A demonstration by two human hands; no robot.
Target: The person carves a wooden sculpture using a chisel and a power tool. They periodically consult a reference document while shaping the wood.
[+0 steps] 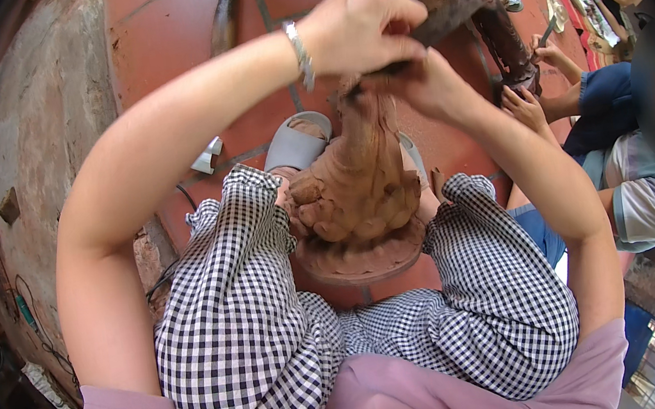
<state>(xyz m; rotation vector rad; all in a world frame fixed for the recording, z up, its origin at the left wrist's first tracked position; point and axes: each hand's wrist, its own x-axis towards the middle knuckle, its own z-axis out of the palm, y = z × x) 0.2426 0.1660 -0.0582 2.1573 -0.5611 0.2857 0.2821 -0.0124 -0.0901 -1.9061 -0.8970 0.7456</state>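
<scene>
A brown carved sculpture (355, 192) stands between my feet, with a round scalloped base and lumpy carving above it. Its upper part rises toward my hands and is partly hidden by them. My left hand (358, 31), with a bracelet at the wrist, is closed with its fingers curled by a dark, flat, blade-like piece (452, 18). Just below and to the right, my right hand (424, 88) is bent over the sculpture's top and smeared by motion. Something dark shows between the hands; which hand holds it is hard to make out.
Another dark brown carved piece (499, 33) lies ahead on the right, where a co-worker's hands (526, 108) touch it. A long dark object (227, 11) lies on the red tiles ahead. My grey sandal (298, 140) is left of the sculpture. A concrete strip (48, 158) runs along the left.
</scene>
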